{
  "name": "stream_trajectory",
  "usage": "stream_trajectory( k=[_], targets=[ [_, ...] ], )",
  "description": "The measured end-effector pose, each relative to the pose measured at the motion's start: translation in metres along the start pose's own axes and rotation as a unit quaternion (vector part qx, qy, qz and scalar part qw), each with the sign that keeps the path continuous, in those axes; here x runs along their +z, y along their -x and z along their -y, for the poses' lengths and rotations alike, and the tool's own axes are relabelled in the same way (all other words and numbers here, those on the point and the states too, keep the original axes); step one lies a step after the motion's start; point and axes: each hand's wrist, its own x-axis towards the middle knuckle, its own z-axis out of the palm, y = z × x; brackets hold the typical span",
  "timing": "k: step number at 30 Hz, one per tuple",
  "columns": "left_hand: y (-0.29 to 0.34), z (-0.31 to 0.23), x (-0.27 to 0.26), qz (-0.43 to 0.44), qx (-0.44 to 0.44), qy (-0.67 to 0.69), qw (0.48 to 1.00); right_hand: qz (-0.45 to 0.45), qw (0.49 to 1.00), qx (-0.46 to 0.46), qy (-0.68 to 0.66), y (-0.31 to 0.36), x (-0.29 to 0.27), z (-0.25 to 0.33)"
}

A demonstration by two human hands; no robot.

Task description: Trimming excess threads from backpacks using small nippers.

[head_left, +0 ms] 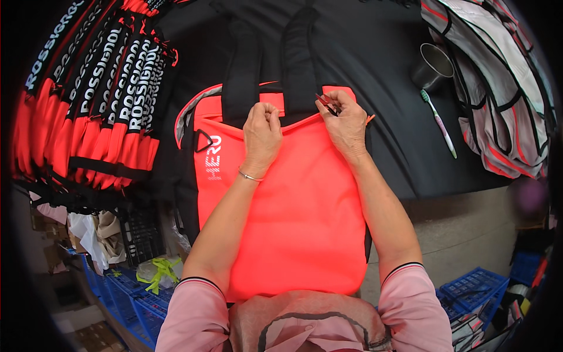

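Note:
A bright coral-red backpack (pixel 293 217) with black sides and two black straps lies before me, straps pointing away. My left hand (pixel 262 134) is closed in a pinch over the bag's upper edge, beside the left strap (pixel 241 70). Whatever its fingertips hold is too small or hidden to make out. To the right, near the foot of the other strap (pixel 300 58), my right hand (pixel 345 124) grips small dark thread snips (pixel 326 104) with a bit of red on them. A black triangular ring (pixel 204 141) sits at the bag's left edge.
Black cloth (pixel 387 117) covers the table. Stacked red-and-black bag pieces (pixel 99 105) fill the left; grey pieces with black trim (pixel 498 88) lie right. A metal cup (pixel 434 63) and a toothbrush (pixel 438 124) lie between. Blue crates (pixel 475 290) stand below.

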Motion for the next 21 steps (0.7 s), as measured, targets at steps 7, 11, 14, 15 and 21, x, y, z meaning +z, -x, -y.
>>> stream_trajectory(
  k=[7,11,14,15,21],
  targets=[
    [-0.006,-0.005,-0.006,0.055,0.034,0.016,0.998,0.005,1.000,-0.001,0.012,-0.001,0.000,0.001],
    [-0.009,-0.011,-0.006,0.070,0.032,-0.006,0.997,0.009,1.000,0.002,0.016,-0.001,-0.002,-0.001],
    [-0.008,-0.017,-0.001,0.077,0.024,-0.014,0.997,0.007,1.000,0.002,0.012,-0.002,-0.001,-0.003],
    [-0.007,-0.016,0.003,0.053,0.059,-0.022,0.997,0.006,1.000,0.000,0.005,-0.002,-0.001,-0.002],
    [0.000,-0.006,0.013,0.049,0.100,-0.086,0.990,0.070,0.997,0.020,-0.003,0.000,-0.008,0.014]
  ],
)
